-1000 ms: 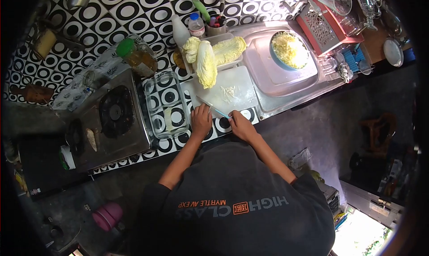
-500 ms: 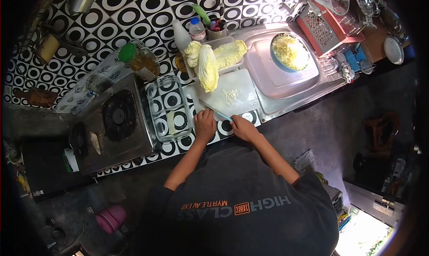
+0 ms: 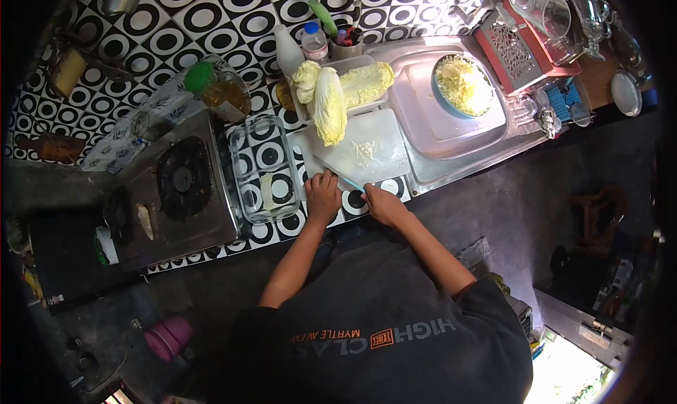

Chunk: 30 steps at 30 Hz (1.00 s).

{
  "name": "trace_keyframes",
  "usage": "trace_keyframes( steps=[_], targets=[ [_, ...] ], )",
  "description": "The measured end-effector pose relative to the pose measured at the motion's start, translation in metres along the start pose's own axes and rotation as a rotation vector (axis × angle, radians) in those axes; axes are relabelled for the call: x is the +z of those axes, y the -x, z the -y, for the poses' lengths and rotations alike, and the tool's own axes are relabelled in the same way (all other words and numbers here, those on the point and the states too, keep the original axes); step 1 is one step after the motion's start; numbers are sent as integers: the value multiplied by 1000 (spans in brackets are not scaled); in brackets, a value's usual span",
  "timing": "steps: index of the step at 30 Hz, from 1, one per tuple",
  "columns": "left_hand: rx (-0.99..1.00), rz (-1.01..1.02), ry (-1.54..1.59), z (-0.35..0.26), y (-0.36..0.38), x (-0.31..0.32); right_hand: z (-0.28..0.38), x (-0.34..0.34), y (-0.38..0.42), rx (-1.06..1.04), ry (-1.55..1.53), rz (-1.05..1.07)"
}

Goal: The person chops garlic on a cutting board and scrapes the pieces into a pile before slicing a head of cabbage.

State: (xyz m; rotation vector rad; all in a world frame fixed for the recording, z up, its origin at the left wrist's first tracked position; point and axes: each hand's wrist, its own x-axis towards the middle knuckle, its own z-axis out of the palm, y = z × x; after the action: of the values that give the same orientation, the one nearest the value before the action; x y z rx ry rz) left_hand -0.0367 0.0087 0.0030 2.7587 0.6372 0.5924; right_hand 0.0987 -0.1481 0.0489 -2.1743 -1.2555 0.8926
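Blue-handled knife (image 3: 352, 183) held at the near edge of a white rectangular cutting board (image 3: 388, 132).
The right hand (image 3: 386, 205) is closed around the handle; the left hand (image 3: 324, 195) has its fingers bent beside the blade, and whether it pinches anything cannot be told. Thin pale strips (image 3: 363, 151) lie on the board, a long yellow-green cabbage (image 3: 329, 107) reaches over its far edge, and a clear rectangular glass dish (image 3: 234, 167) stands to its left.

In a second, the left hand (image 3: 323, 194) has edged rightward; lettering (image 3: 381, 338) on the dark T-shirt (image 3: 444, 369) sits lower, bottom centre.
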Motion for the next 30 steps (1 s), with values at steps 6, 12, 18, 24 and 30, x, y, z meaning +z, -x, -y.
trace_keyframes(
  steps=[6, 12, 18, 24, 30],
  targets=[
    [-5, 44, -23, 0, 1, 0, -3, -10, -2, -31, -9, 28],
    [-16, 46, -16, -1, 0, 1, -8, -14, -8, -34, 11, 85],
    [-10, 52, -22, -3, 0, -1, -9, -9, -10, -31, 2, 81],
    [14, 35, -40, -4, 0, -2, -5, -19, -16, -42, 10, 113],
    [17, 60, -66, -4, -1, -3, -9, -14, -21, -51, -19, 76]
  ],
)
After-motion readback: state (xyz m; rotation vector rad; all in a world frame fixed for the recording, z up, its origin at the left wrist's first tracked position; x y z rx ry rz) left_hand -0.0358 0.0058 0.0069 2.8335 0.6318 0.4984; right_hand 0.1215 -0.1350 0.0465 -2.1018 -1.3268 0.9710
